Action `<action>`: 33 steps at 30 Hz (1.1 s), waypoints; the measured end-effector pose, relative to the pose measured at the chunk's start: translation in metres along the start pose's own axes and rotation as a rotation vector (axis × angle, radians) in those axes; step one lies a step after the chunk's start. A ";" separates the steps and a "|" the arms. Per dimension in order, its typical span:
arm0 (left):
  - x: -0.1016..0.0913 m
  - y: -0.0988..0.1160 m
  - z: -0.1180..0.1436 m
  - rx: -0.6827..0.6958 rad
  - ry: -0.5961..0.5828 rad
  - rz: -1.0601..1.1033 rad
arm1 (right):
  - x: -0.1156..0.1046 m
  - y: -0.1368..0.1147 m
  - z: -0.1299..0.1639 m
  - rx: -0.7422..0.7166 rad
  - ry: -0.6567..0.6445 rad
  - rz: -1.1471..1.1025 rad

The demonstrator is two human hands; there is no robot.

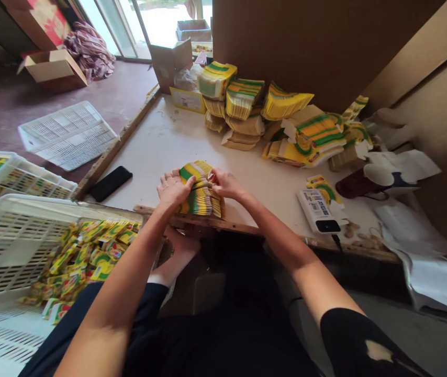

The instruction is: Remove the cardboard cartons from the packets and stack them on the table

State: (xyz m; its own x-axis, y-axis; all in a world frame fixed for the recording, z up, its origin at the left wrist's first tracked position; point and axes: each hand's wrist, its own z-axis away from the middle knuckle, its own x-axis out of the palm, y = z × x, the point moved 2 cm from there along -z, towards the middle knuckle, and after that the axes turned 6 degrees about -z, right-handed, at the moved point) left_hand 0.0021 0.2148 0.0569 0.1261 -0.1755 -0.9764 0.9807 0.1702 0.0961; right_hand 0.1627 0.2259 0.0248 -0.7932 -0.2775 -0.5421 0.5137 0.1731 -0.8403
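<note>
Both my hands grip one stack of flat yellow-and-green packets (201, 195) that stands on edge at the near rim of the white table (168, 144). My left hand (173, 188) presses the stack's left side with fingers curled over its top. My right hand (226, 183) holds the right side and pinches the top packets. Behind, several bundles of the same yellow packets (243, 99) are piled against a brown cardboard wall, with more loose stacks (313, 137) to the right.
A black phone (110, 183) lies at the table's left. A white power bank (319, 211) and a dark red cup (359, 183) sit to the right. A white plastic crate (19, 235) at my left holds several small packets (86, 256). Cardboard boxes (54, 68) stand on the floor.
</note>
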 end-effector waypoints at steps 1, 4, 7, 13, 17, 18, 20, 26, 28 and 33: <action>0.000 0.000 0.000 0.001 -0.002 0.003 | -0.003 0.002 0.003 -0.009 -0.060 -0.012; 0.001 -0.001 -0.001 0.003 0.002 -0.002 | -0.010 0.006 0.013 -0.027 -0.219 -0.055; 0.002 -0.001 0.000 0.005 0.011 -0.019 | -0.013 0.009 0.017 -0.047 -0.242 -0.080; 0.003 0.000 0.001 0.018 0.041 -0.047 | -0.009 0.006 0.004 -0.079 0.101 -0.014; 0.003 0.000 0.001 0.016 0.044 -0.061 | 0.004 0.002 0.001 -0.096 0.180 0.056; 0.003 0.000 0.001 0.017 0.045 -0.063 | 0.007 0.001 0.001 -0.100 0.185 0.068; 0.003 0.000 0.001 0.020 0.049 -0.065 | 0.011 0.001 0.001 -0.107 0.195 0.088; 0.006 -0.001 -0.001 0.021 0.049 -0.062 | 0.014 0.000 0.000 -0.117 0.209 0.130; 0.006 -0.001 -0.001 0.020 0.052 -0.060 | 0.014 0.000 0.000 -0.121 0.210 0.140; 0.006 0.000 0.000 0.020 0.053 -0.068 | 0.014 0.002 -0.002 -0.094 0.249 0.182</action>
State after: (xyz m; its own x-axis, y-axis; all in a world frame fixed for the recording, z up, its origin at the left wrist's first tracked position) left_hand 0.0025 0.2133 0.0515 0.0515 -0.1340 -0.9896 0.9896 0.1403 0.0325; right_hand 0.1518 0.2244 0.0161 -0.7525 0.0038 -0.6586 0.6314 0.2885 -0.7198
